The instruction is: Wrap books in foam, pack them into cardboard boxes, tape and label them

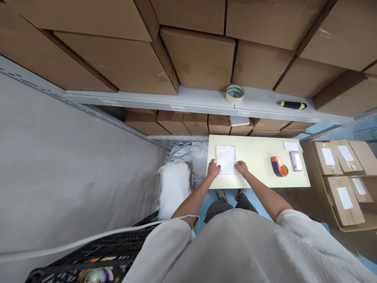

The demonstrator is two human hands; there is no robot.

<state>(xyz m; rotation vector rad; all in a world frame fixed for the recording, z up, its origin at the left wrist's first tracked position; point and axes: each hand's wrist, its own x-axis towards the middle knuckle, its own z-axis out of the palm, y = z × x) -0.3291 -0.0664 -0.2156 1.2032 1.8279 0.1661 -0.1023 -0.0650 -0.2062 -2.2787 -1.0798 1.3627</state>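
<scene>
The left hand point(213, 169) and right hand point(242, 168) sat at the lower corners of a white paper stack point(226, 159) on a pale yellow board point(259, 177) — apparently steadying it, though grip or mere press could not be told — with an orange tape dispenser point(279, 166) off to the right, clear of them

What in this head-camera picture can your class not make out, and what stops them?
Head view: the packet is blurred, so its print cannot be read.
Head view: the near edge of the white sheets is partly hidden by the left hand and right hand.
Head view: any writing on the shelf tag and carton label is too small to read.
Head view: the black crate is cut off by the bottom edge.
</scene>
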